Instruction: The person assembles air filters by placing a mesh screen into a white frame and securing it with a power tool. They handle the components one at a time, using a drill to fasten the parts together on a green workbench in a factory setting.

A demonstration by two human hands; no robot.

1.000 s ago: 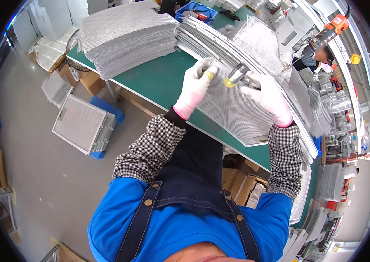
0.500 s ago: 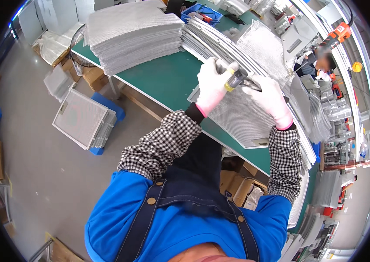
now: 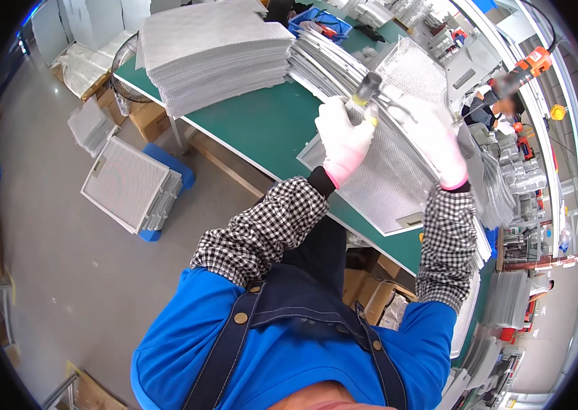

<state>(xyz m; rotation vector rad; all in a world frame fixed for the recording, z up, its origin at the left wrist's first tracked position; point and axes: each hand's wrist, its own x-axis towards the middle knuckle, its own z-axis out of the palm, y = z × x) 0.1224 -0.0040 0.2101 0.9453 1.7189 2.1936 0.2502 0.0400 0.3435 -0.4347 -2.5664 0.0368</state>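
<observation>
My left hand (image 3: 345, 137), in a white glove with a pink cuff, is closed around a short hand tool with a dark cylindrical end (image 3: 369, 87) and yellow-green bands. Its exact kind cannot be made out. To the right my right hand (image 3: 432, 133), gloved alike, is smeared by motion over the edges of stacked thin metal frames (image 3: 333, 63); its fingers are unclear. Beneath both hands a grey mesh panel (image 3: 377, 184) with a pale frame lies on the green table (image 3: 248, 130), a small rectangular cutout near its near corner.
A tall stack of mesh sheets (image 3: 220, 65) stands at the table's far left, with a blue bin (image 3: 319, 24) behind. Framed panels (image 3: 125, 181) sit on a blue base on the floor. An orange power tool (image 3: 538, 61) hangs at right, near another person (image 3: 497, 109).
The tool's dark end has turned upward and away in my left hand, which has shifted slightly right. My right hand has moved slightly right and up, and now blurs.
</observation>
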